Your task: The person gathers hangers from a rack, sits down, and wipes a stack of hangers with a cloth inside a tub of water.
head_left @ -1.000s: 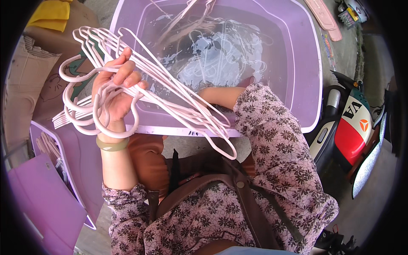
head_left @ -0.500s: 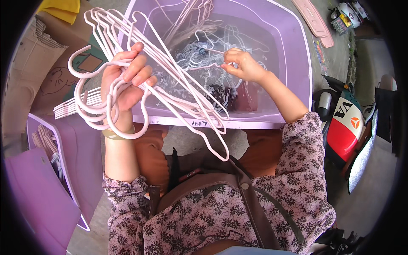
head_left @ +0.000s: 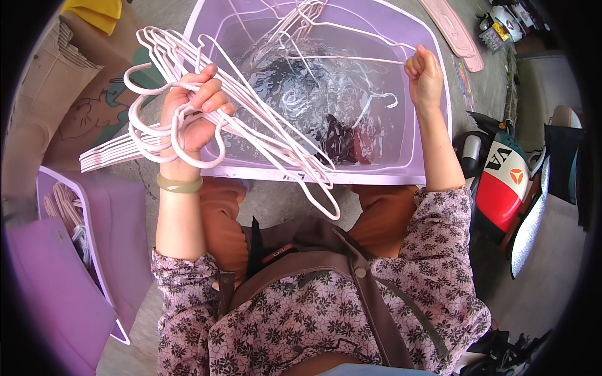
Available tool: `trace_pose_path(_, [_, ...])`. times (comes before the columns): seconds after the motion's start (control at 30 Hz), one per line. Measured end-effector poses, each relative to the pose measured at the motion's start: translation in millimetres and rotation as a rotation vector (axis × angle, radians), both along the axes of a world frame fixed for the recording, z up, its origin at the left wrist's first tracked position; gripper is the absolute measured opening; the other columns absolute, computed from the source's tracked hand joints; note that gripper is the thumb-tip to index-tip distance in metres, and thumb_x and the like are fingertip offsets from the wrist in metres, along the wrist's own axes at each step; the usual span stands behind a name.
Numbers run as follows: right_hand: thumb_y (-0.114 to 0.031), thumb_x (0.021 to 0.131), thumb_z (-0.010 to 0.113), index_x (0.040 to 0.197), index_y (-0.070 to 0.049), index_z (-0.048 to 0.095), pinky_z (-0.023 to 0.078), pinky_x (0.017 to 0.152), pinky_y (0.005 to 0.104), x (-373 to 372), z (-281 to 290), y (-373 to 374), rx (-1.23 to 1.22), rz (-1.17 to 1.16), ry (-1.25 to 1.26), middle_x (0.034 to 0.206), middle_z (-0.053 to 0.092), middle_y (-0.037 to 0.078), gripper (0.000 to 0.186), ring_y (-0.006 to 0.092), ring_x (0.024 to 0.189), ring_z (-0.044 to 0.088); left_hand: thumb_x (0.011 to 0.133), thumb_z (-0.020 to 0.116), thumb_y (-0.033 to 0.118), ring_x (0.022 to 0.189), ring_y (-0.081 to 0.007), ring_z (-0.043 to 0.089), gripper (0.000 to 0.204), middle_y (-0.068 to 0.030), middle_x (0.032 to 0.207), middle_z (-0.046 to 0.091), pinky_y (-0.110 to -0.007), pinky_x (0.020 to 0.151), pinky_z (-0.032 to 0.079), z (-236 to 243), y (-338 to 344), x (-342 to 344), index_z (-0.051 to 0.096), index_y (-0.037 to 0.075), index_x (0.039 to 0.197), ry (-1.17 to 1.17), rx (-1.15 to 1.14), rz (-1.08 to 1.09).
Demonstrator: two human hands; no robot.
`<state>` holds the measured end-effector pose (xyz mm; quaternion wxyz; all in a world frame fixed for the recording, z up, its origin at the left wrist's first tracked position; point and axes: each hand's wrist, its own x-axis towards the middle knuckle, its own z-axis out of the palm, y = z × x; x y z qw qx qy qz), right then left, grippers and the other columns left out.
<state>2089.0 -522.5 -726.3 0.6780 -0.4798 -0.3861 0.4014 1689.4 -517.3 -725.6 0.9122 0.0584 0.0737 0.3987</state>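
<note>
We see the left hand raised over the near left corner of a purple tub, its fingers curled firmly round a bundle of pale pink hangers. The bundle's hooks spill to the left of the wrist, above a pale green bangle, while its long bars slant down to the right and reach past the tub's near rim.

We find the right hand at the right side of the tub, closed on one end of a single hanger. Its two bars spread leftward above the water, toward a cluster of hangers leaning at the far side; we cannot quite tell whether it touches them.

In the water we notice a whitish hanger with its hook to the right, and nearer to us a dark item just beside a dull red one, both blurred by ripples.

To the left we have a second purple tub with more hangers inside, and beyond it a cardboard box with a yellow cloth at its top.
</note>
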Motion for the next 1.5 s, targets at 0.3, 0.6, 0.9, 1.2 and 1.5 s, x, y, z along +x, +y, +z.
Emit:
trace_pose_path(0.3, [-0.015,0.089,0.048,0.056,-0.012,0.027,0.023,0.048,0.0256,-8.1,48.7,-3.8,0.242,-0.005,0.155,0.051,0.024,-0.001,0.040,0.0106,0.049,0.025,0.088,0.038,0.008,0.050,-0.0127,0.036,0.014,-0.0009,0.053,0.036,-0.030,0.059,0.037,-9.9,0.5,4.3,0.050,0.001,0.092,0.002,-0.027,0.010])
trace_pose_path(0.6, [-0.019,0.090,0.044,0.052,-0.014,0.024,0.024,0.050,0.0251,-28.6,50.5,-69.3,0.176,0.159,0.355,0.049,0.023,-0.002,0.044,0.0103,0.051,0.026,0.088,0.049,0.023,0.074,-0.0238,0.055,0.042,-0.0138,0.094,0.058,-0.042,0.077,0.047,-34.3,-3.2,43.9,0.047,-0.004,0.120,-0.067,0.102,0.030])
trace_pose_path(0.9, [-0.011,0.082,0.046,0.051,-0.013,0.023,0.025,0.051,0.0270,-45.7,15.0,-116.1,0.148,0.273,0.364,0.048,0.023,0.000,0.038,0.0127,0.051,0.028,0.093,0.039,0.016,0.113,-0.0333,0.050,0.034,-0.0249,0.120,0.048,-0.041,0.092,0.046,-23.4,6.2,76.9,0.045,-0.008,0.117,-0.165,-0.176,0.094])
trace_pose_path(1.2, [-0.011,0.085,0.045,0.053,-0.012,0.025,0.025,0.054,0.0274,-25.1,41.6,-106.5,0.211,0.245,0.142,0.052,0.024,-0.001,0.037,0.0121,0.052,0.026,0.094,0.031,0.021,0.115,-0.0357,0.049,0.044,-0.0251,0.126,0.044,-0.040,0.082,0.049,-43.8,14.9,83.0,0.035,-0.008,0.127,-0.133,-0.178,0.071])
trace_pose_path(1.5, [-0.022,0.087,0.043,0.069,-0.006,0.048,0.039,0.069,0.0312,-12.0,-19.3,-108.1,-0.119,0.348,0.003,0.082,0.052,0.008,0.025,0.0185,0.078,0.047,0.093,0.041,0.024,0.108,-0.0387,0.051,0.028,-0.0174,0.098,0.057,-0.066,0.094,0.032,-28.1,13.4,98.4,0.053,0.000,0.100,-0.025,-0.304,0.186])
